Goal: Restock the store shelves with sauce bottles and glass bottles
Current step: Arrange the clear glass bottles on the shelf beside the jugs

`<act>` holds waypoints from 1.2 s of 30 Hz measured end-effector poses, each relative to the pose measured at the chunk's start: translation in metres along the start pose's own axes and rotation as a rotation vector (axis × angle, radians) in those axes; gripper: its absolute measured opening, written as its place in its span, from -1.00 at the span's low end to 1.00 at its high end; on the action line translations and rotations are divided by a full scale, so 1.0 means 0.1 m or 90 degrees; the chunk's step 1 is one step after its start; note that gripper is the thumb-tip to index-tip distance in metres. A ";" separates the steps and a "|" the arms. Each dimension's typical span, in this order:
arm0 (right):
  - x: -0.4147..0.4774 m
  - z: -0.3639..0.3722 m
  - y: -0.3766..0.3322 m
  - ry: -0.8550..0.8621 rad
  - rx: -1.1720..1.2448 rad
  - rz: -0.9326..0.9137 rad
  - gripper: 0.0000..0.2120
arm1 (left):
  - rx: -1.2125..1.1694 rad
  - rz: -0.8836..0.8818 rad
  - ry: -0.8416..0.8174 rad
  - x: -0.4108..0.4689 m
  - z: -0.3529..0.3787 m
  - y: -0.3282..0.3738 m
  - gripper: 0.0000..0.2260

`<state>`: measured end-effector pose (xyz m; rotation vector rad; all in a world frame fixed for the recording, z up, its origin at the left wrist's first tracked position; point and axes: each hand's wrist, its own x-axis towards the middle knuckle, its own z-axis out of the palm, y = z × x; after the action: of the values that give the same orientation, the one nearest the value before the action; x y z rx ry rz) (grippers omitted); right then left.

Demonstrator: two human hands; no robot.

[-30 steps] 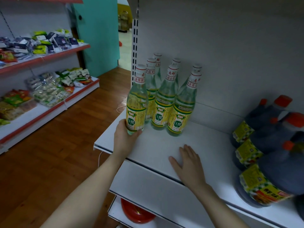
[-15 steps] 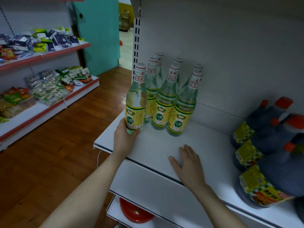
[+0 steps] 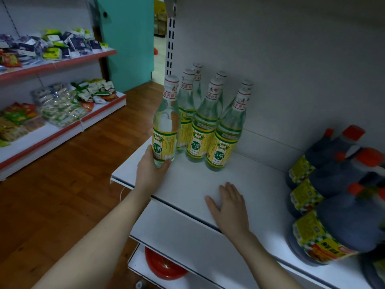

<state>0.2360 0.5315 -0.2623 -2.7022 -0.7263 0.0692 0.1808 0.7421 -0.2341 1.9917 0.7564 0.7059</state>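
**Head view: bottle upright in your left hand, at the shelf's left end**

The bottle (image 3: 165, 130) has its long axis vertical, cap up and label towards you. It is at the left end of the shelf (image 3: 187, 188), not far from the front edge. Your left hand (image 3: 151, 170) grips its base from the front-left, with thumb and fingers curled round the glass below the label. You cannot tell from here whether the base sits flat on the shelf or hangs just above it.

Just beside it, to the right and behind, the other glass bottles (image 3: 225, 138) stand in rows. Yours looks about level with the front row, so the open slot lies straight under your fingers. The likely move is to settle it down, perhaps nudge it slightly right, and let go. Keep it upright so its shoulder does not knock the neighbour behind.

Your right hand (image 3: 230, 205) lies flat on the shelf with fingers straight and holds nothing. It is well apart from the bottles, between them and the dark jugs (image 3: 333, 184) at the right end. Your left hand is the nearer one and should finish this.
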 end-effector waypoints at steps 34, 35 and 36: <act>-1.08 1.11 -0.38 -0.372 0.088 -0.451 -0.31 | 0.432 -0.329 0.057 -3.17 -0.70 -1.15 -0.29; -1.12 1.26 -0.33 -0.383 0.086 -0.437 -0.31 | 0.424 -0.344 0.045 -3.24 -0.65 -1.28 -0.30; -1.15 1.42 -0.28 -0.389 0.082 -0.423 -0.29 | 0.416 -0.354 0.037 -3.32 -0.58 -1.42 -0.30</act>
<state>0.1040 0.5415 -0.3911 -2.1736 -1.6816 0.7611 -0.1121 0.5920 -0.3933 2.1547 1.6516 0.1856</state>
